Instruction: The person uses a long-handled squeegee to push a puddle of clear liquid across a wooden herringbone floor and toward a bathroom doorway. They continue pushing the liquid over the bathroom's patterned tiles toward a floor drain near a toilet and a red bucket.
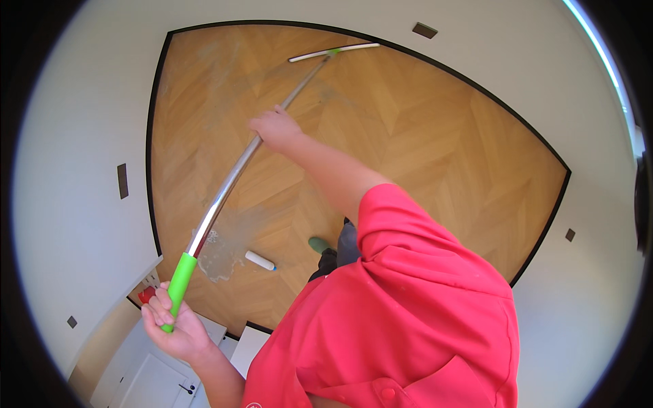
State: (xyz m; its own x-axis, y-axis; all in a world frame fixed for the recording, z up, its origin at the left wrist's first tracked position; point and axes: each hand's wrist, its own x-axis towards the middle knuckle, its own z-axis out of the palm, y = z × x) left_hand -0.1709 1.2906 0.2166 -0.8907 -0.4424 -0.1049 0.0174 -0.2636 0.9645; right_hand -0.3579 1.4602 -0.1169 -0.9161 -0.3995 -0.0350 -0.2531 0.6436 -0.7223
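A floor squeegee with a long silver pole (228,187) and a bright green grip crosses the view from lower left to the far side. Its wide, thin head (309,56) lies on the wooden floor close to the far wall. At the lower left, my left hand (178,326) has its fingers wrapped round the green grip. Farther up, my right hand (275,128) grasps the metal pole around its middle.
A white bottle (258,260) with a blue end lies on the wood-patterned floor (422,149) beside a wet, foamy patch (218,262). Dark skirting and pale walls bound the room. My green shoe (318,245) shows nearby. A white door (153,384) stands at the lower left.
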